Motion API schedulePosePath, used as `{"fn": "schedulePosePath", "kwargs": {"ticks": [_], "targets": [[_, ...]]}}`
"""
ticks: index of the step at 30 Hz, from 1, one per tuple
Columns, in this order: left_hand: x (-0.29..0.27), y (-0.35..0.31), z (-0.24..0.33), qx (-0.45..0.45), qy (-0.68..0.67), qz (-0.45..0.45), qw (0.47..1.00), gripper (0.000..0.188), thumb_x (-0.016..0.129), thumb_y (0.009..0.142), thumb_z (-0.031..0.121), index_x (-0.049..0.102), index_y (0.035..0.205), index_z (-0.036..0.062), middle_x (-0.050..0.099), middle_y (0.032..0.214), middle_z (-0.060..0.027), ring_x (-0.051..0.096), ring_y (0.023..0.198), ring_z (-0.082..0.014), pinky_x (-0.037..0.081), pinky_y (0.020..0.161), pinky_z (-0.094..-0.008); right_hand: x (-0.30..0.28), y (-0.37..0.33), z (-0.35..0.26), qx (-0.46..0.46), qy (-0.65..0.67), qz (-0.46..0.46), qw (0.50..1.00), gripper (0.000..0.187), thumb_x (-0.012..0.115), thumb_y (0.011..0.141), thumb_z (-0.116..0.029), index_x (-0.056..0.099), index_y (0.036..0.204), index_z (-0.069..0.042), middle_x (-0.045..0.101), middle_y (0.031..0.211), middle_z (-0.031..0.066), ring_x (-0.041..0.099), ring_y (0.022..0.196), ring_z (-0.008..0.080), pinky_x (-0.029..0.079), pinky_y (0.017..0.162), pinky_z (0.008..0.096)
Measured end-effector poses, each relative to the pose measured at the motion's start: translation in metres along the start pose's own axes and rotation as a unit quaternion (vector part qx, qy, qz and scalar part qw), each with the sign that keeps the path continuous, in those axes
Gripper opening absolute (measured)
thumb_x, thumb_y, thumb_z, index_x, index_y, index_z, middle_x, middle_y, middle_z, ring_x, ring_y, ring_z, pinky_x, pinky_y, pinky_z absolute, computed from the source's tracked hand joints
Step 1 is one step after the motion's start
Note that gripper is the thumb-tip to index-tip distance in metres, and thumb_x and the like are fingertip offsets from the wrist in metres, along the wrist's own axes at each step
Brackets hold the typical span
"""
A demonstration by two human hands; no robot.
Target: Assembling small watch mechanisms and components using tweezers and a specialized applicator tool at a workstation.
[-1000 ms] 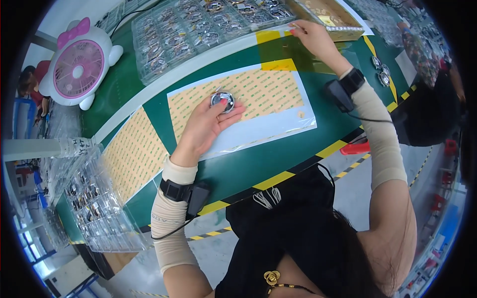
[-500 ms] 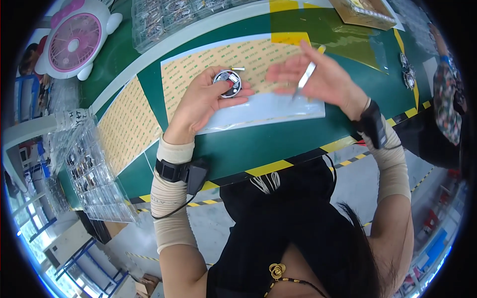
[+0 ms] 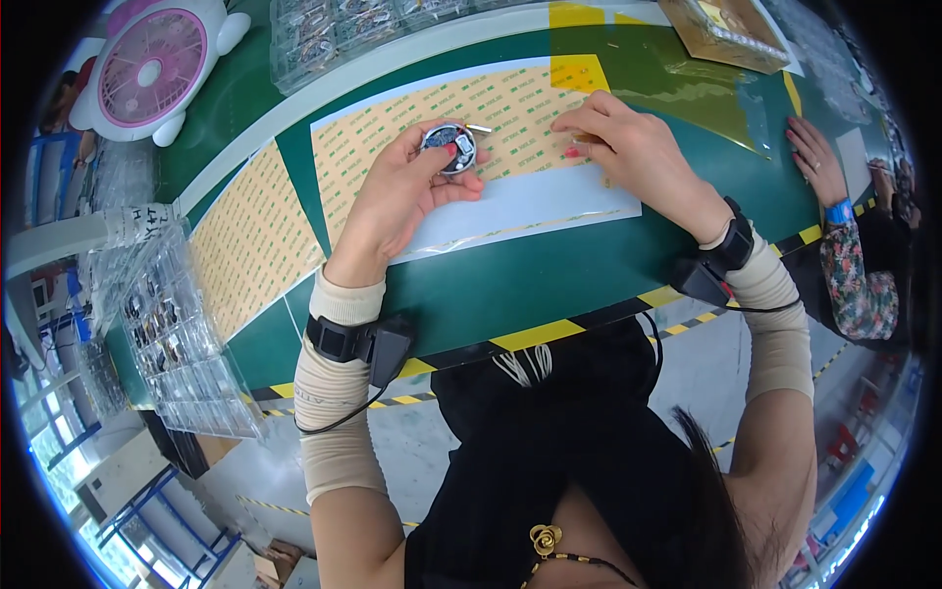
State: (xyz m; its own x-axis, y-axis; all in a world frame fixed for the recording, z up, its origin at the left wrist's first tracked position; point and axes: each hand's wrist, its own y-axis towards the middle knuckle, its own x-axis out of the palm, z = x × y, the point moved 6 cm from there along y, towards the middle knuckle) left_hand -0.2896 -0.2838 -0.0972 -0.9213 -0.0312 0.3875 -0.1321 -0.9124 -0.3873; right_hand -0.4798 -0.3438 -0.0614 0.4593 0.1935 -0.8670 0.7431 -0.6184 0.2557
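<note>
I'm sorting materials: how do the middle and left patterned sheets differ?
The middle sheet shows a broad pale strip; the left sheet, only a narrow pale edge. The left hand holds a round device above the middle sheet, not the left sheet. Both are tan with green marks.

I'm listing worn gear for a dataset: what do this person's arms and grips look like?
Wrinkled cream sleeves, the left faintly marked, cover both forearms. Each wrist has a black strap with a chunky black box and a thin black cable. The left grip and right grip are gloveless, with reddish nails.
</note>
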Motion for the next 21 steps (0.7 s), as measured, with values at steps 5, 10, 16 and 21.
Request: {"fn": "schedulePosePath", "kwargs": {"ticks": [5, 10, 16, 21], "targets": [[0.0, 0.0, -0.002, 0.0, -0.011, 0.018, 1.0, 0.033, 0.04, 0.088, 0.002, 0.039, 0.12, -0.0052, 0.057, 0.101, -0.0221, 0.062, 0.081, -0.0242, 0.053, 0.077, -0.0336, 0.005, -0.005, 0.005, -0.016, -0.018, 0.006, 1.0, 0.015, 0.057, 0.077, 0.0, 0.057, 0.092, -0.003, 0.054, 0.084, 0.0102, 0.057, 0.069, 0.026, 0.046, 0.06, 0.0307], [-0.002, -0.001, -0.001, 0.002, -0.012, 0.018, 1.0, 0.032, 0.04, 0.088, 0.002, 0.039, 0.12, -0.0053, 0.057, 0.101, -0.0219, 0.062, 0.083, -0.025, 0.053, 0.078, -0.034, -0.022, -0.026, 0.003, 0.015, 0.102, -0.023, 0.994, 0.02, 0.056, 0.073, 0.007, 0.056, 0.091, -0.002, 0.054, 0.083, 0.0107, 0.057, 0.069, 0.0281, 0.046, 0.06, 0.0316], [-0.002, 0.0, -0.002, -0.001, -0.012, 0.018, 1.0, 0.032, 0.039, 0.088, 0.002, 0.04, 0.119, -0.0045, 0.057, 0.101, -0.0216, 0.062, 0.083, -0.0252, 0.053, 0.078, -0.0337, -0.01, -0.043, -0.001, 0.009, 0.074, -0.051, 0.996, 0.025, 0.052, 0.068, 0.014, 0.053, 0.088, -0.001, 0.052, 0.081, 0.0109, 0.056, 0.067, 0.0271, 0.046, 0.059, 0.031], [-0.004, -0.002, -0.003, 0.005, -0.018, 0.029, 0.999, 0.03, 0.037, 0.089, 0.001, 0.04, 0.118, -0.0038, 0.056, 0.103, -0.0211, 0.062, 0.086, -0.0263, 0.053, 0.079, -0.0335, -0.019, -0.037, 0.002, -0.004, 0.027, -0.051, 0.998, 0.026, 0.052, 0.067, 0.014, 0.053, 0.087, -0.002, 0.051, 0.082, 0.0106, 0.057, 0.067, 0.0261, 0.046, 0.058, 0.0294]]}}
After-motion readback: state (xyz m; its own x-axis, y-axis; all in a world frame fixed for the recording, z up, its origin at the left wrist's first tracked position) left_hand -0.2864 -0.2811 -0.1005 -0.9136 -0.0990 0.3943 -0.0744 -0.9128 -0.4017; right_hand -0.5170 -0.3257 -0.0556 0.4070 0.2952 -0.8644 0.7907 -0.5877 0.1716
